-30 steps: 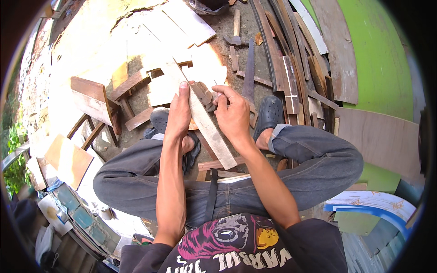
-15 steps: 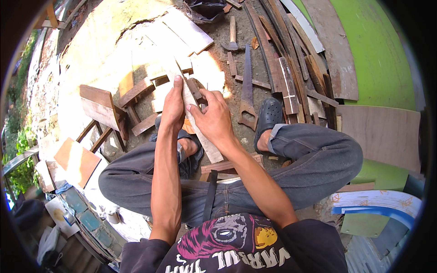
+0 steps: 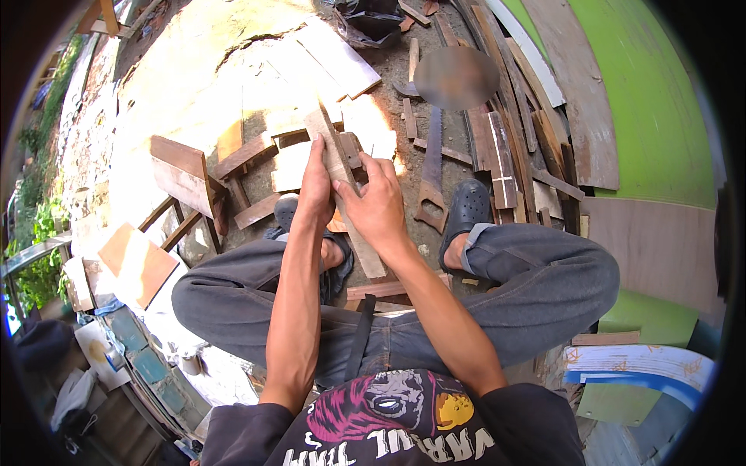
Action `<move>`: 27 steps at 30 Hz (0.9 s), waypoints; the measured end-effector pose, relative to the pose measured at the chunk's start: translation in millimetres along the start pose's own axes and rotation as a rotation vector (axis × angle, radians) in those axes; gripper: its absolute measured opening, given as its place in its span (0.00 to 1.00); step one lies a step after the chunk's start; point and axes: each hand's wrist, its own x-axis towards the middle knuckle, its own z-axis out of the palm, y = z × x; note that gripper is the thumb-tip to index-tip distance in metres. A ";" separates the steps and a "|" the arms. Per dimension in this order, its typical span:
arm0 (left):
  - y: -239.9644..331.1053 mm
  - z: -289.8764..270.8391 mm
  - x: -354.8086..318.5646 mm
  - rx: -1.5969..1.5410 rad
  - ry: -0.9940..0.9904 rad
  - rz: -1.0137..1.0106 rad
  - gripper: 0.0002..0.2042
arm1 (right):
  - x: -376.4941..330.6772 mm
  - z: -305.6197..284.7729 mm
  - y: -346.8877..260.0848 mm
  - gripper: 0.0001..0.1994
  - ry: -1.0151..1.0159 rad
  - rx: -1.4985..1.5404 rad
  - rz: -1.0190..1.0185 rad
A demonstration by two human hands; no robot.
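Observation:
A long pale wooden strip (image 3: 359, 233) slants between my legs, its far end pointing away from me. My left hand (image 3: 315, 190) grips its left side, thumb along the wood. On the strip's right side is my right hand (image 3: 377, 203), its thumb pressed on the wood and its fingers curled. Just beyond the right fingers shows a small dark wooden block (image 3: 351, 149); I cannot tell whether they touch it. Several short wooden pieces (image 3: 245, 155) lie on the ground beyond my left foot.
A handsaw (image 3: 432, 171) and a hammer (image 3: 413, 66) lie to the right, beside stacked long boards (image 3: 505, 116). A blurred patch covers part of that stack. At left stands an angled wooden assembly (image 3: 183, 179). A black plastic bag (image 3: 373, 22) sits at the far side.
The strip has turned in my hands, so more of its broad face shows near the far end. The whole view has shifted slightly. Both hands stay on the strip.

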 end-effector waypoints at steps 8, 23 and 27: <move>-6.2 -14.0 1.4 0.093 0.093 0.019 0.35 | 7.9 -40.2 6.5 0.18 0.037 0.350 0.151; -42.8 -23.4 -17.7 0.573 0.293 0.409 0.31 | 26.6 -82.1 -25.9 0.21 -0.128 0.425 0.275; -63.8 -34.1 -27.6 0.639 0.332 0.447 0.37 | 19.4 -30.2 -17.9 0.26 -0.285 0.383 0.243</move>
